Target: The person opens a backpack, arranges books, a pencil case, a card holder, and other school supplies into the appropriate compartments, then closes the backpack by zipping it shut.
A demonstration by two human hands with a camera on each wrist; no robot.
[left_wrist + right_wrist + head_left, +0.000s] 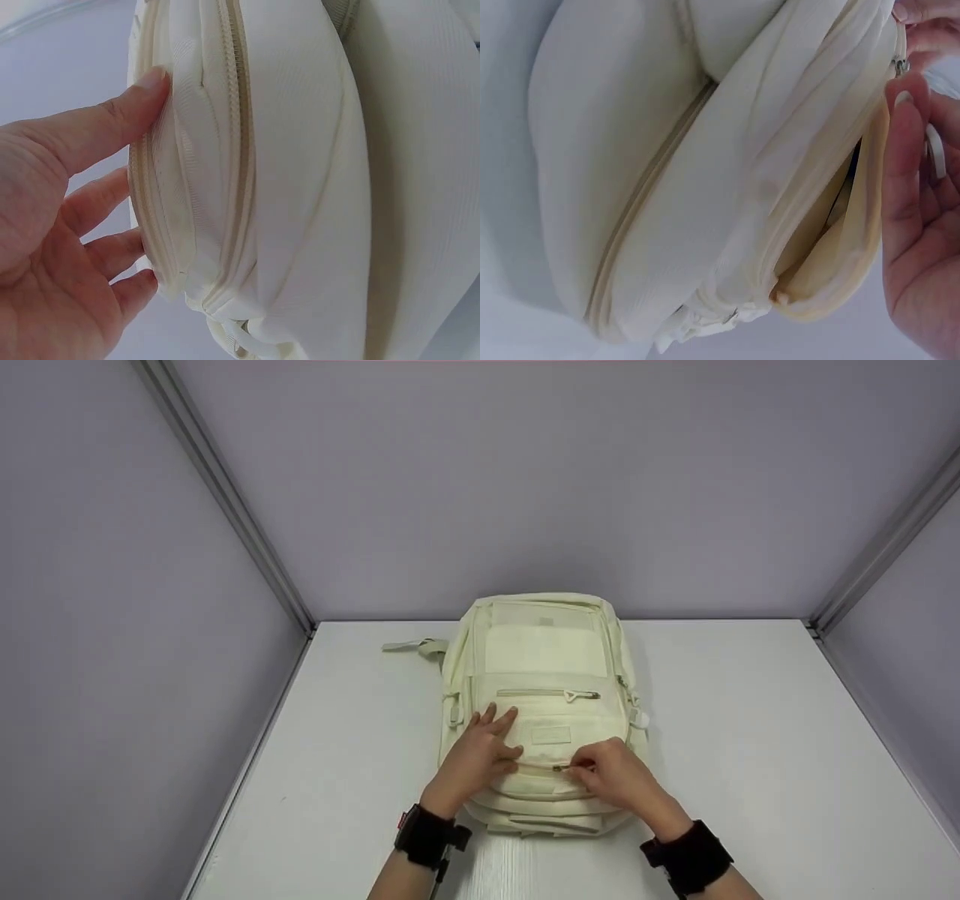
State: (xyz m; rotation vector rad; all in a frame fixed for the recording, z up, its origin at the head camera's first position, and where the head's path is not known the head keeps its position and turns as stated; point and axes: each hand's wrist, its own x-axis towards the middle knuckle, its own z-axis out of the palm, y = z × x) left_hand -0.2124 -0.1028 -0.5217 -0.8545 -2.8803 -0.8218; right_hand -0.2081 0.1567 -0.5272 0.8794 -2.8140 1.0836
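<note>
A cream backpack lies front side up on the white table. My right hand pinches the zipper pull of the lower front pocket, with the metal slider just left of the fingertips. To the right of the slider, the pocket mouth gapes, showing its lining. My left hand rests on the left side of the front panel, fingers spread. Its thumb presses by the zipper seam in the left wrist view. Above the hands runs another zipper with a triangular pull.
A strap sticks out from the backpack's upper left onto the table. Grey panels with metal frame posts stand behind and at both sides. Side buckles hang at the backpack's right edge.
</note>
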